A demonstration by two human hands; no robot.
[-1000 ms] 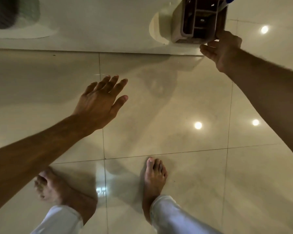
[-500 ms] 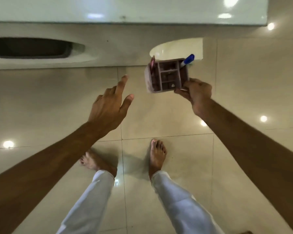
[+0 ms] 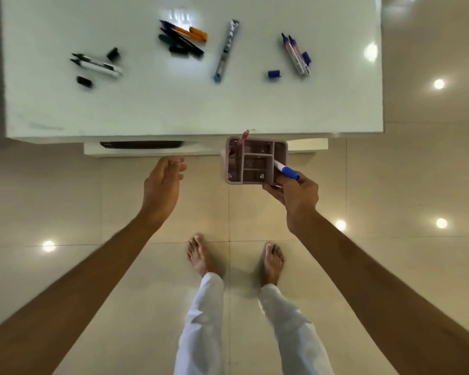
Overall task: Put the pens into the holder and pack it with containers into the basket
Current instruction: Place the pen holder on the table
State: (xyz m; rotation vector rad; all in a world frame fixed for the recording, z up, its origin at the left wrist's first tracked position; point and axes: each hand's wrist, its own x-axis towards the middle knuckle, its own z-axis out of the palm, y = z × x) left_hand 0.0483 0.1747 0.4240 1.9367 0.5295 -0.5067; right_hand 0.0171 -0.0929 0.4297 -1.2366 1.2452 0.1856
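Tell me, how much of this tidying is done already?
Barely begun. The holder, gripped by the right hand, carries just a blue-capped marker and a reddish pen. The left hand hangs free. Most pens remain on the white table, several uncapped. No basket or containers are visible.

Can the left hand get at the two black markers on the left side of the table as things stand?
Probably yes. The left hand is open and holds nothing, below the table's near edge. The black markers lie uncovered on top, with only loose caps beside them, nothing in the way, though it must stretch forward.
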